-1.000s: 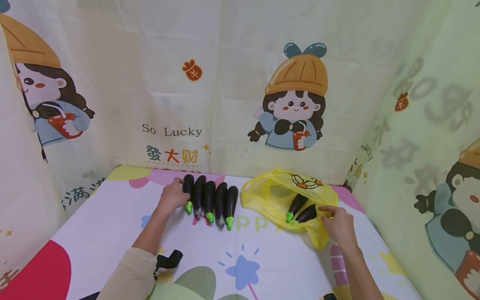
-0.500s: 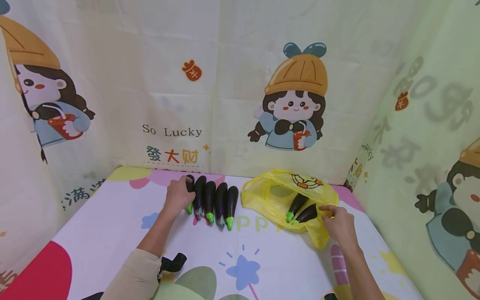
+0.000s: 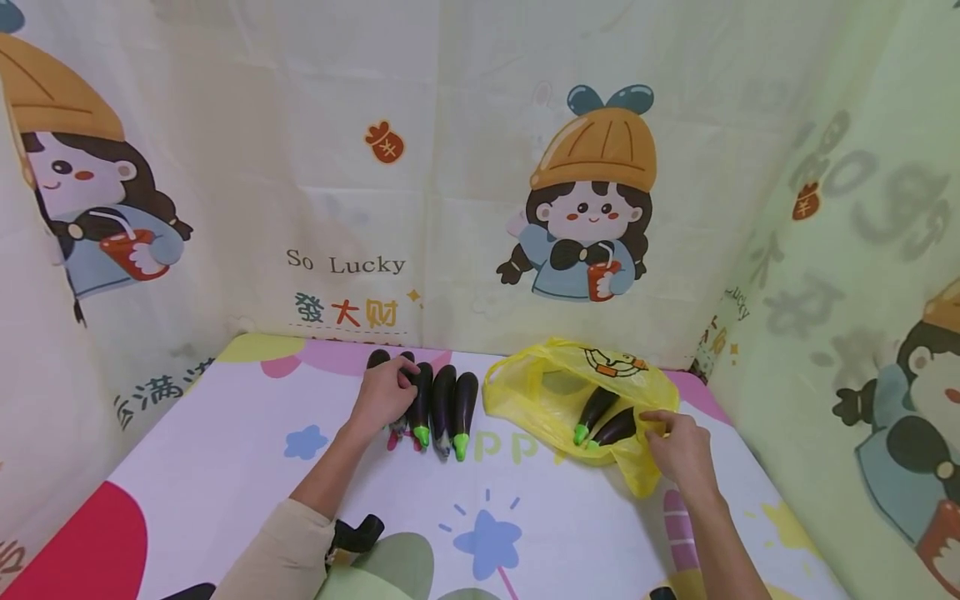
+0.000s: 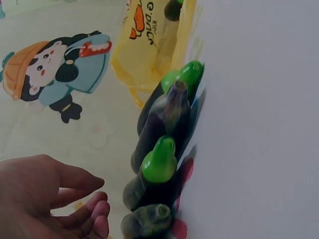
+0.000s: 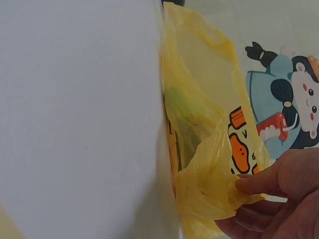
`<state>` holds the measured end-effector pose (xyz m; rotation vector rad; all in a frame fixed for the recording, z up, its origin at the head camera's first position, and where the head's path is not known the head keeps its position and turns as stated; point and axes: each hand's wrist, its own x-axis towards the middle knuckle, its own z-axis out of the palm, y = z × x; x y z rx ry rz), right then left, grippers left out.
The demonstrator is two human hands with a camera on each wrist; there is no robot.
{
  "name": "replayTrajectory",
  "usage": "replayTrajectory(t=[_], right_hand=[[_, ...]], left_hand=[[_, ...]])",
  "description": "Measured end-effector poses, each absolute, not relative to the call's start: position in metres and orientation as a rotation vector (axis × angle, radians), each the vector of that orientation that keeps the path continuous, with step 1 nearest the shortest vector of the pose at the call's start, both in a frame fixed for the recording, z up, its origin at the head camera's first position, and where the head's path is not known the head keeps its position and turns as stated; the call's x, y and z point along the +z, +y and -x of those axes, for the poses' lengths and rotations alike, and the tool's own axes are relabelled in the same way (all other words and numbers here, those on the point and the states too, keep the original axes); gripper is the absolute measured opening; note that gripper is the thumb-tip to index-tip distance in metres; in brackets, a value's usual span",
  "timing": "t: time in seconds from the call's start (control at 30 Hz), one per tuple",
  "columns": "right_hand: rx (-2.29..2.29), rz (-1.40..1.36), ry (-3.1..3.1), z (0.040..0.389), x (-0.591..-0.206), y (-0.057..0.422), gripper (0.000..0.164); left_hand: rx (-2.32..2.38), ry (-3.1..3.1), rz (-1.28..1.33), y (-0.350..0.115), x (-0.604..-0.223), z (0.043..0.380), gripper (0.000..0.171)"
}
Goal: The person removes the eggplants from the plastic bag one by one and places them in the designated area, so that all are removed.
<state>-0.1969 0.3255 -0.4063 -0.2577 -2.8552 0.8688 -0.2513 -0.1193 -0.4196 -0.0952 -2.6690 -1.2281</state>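
Observation:
A row of several dark purple eggplants lies on the table; the rightmost eggplant [image 3: 465, 410] has a green cap. My left hand [image 3: 384, 393] hovers over the row's left part, hiding much of the leftmost ones. In the left wrist view, a gap shows between its loosely bent fingers [image 4: 87, 181] and the green-capped eggplant [image 4: 159, 164]. To the right lies a yellow plastic bag [image 3: 517, 396], mouth toward me, with two eggplants inside, one [image 3: 596, 408] left of the other [image 3: 617, 427]. My right hand [image 3: 681, 446] pinches the bag's right edge between thumb and fingers.
A patterned white tablecloth [image 3: 420, 508] covers the table. Cartoon-printed curtains [image 3: 450, 208] enclose the back and both sides. A black wrist-worn device [image 3: 358, 533] juts from the left forearm.
My left hand has moved right along the row, from the leftmost eggplant to over the ones beside it. The eggplants lie as before, and my right hand keeps its hold on the bag.

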Motion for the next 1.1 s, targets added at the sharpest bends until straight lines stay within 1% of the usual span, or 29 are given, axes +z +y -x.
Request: replayTrajectory(t=[0.43, 0.77, 1.1], right_hand=[[0.883, 0.266, -2.849, 0.197, -0.407, 0.325, 0.033], [0.862, 0.26, -2.84, 0.196, -0.406, 0.325, 0.033], [0.871, 0.266, -2.845, 0.196, -0.405, 0.325, 0.033]], left_hand=[[-1.318, -2.683, 0.288, -0.083, -0.419, 0.247, 0.02], [-1.332, -2.692, 0.578, -0.049, -0.415, 0.254, 0.019], [-1.318, -2.762, 0.742, -0.016, -0.414, 0.264, 0.018]])
